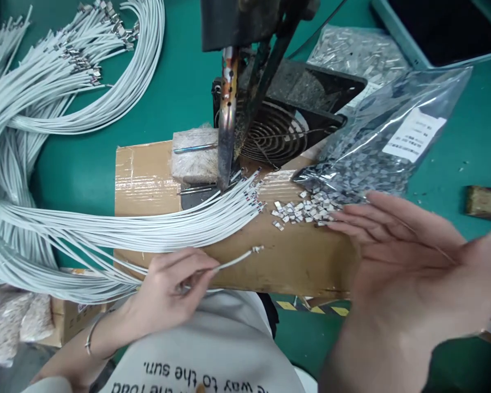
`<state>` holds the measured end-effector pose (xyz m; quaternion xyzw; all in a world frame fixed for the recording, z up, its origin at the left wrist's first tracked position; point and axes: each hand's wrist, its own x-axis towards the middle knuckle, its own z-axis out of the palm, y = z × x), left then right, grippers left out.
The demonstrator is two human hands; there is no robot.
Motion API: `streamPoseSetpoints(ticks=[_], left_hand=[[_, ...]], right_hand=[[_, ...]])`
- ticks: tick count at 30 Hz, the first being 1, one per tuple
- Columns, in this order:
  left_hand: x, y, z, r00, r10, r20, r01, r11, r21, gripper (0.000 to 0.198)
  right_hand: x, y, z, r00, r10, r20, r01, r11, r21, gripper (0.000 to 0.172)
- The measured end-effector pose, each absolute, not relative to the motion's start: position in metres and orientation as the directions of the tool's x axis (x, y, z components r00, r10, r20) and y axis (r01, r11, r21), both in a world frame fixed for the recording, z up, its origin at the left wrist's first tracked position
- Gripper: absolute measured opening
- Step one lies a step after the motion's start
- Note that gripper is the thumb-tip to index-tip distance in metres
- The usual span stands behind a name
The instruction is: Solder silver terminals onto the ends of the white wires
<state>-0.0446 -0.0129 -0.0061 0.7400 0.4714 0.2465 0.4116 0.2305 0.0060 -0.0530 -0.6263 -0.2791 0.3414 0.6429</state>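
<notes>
The left hand [175,289] pinches a wire [238,258]; the right hand [409,273] (open, palm showing) is by loose clips [305,209], which a careless sweep could scatter.

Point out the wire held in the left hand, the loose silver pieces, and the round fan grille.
Held wire [238,258]: head view, middle of its projecting end.
Loose silver pieces [307,206]: head view, around the middle of the pile.
Fan grille [275,135]: head view, near the centre of its rings.
</notes>
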Motion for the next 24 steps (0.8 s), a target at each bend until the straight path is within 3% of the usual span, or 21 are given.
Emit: streamPoseSetpoints(ticks=[3,6,11,14,18,24], left_hand=[[-0.069,-0.028,-0.021,0.253,0.957,0.141,0.715,-0.284,0.639,0.027],[-0.087,-0.038,-0.031,0.286,0.913,0.29,0.799,-0.394,0.454,0.033],[-0.098,-0.046,-0.035,0.324,0.877,0.355,0.843,-0.438,0.312,0.034],[-0.097,-0.047,-0.035,0.322,0.873,0.366,0.849,-0.437,0.295,0.033],[-0.096,-0.045,-0.033,0.304,0.918,0.254,0.863,-0.379,0.334,0.027],[-0.109,-0.039,-0.009,0.387,0.92,0.059,0.856,-0.383,0.347,0.016]], right_hand=[[0.23,0.0,-0.06,0.666,0.745,-0.019,0.021,-0.044,-0.999,0.056],[0.215,-0.002,-0.062,0.646,0.763,0.0,0.046,-0.038,-0.998,0.059],[0.197,-0.002,-0.059,0.6,0.8,0.012,0.057,-0.028,-0.998,0.057],[0.197,-0.007,-0.055,0.586,0.801,0.12,0.221,-0.015,-0.975,0.04],[0.2,-0.013,-0.056,0.432,0.874,0.221,0.478,-0.014,-0.878,0.006],[0.197,-0.01,-0.064,0.216,0.913,0.346,0.715,0.094,-0.693,0.006]])
